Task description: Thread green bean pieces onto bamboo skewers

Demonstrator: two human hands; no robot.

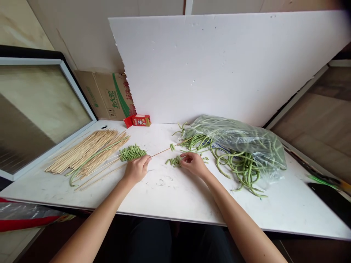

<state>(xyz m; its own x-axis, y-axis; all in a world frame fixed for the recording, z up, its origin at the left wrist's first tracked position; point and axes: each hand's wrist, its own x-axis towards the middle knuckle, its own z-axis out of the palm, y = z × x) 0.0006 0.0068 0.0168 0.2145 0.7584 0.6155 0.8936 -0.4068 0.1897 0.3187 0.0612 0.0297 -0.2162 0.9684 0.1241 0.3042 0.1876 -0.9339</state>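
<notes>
Over a scuffed white table (164,204), the left hand (138,168) pinches a bamboo skewer (161,152) carrying green bean pieces (172,147); the right hand (193,163) curls beside loose cut beans (171,161), its grip unclear. Bare skewers (85,149) lie left, bagged long beans (249,164) right. Behind: a red box (141,120), a "北大荒" carton (101,95).

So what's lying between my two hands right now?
In the head view: loose cut bean pieces beside your right hand, then bare tabletop; a skewer slants from your left hand beyond them.
</notes>
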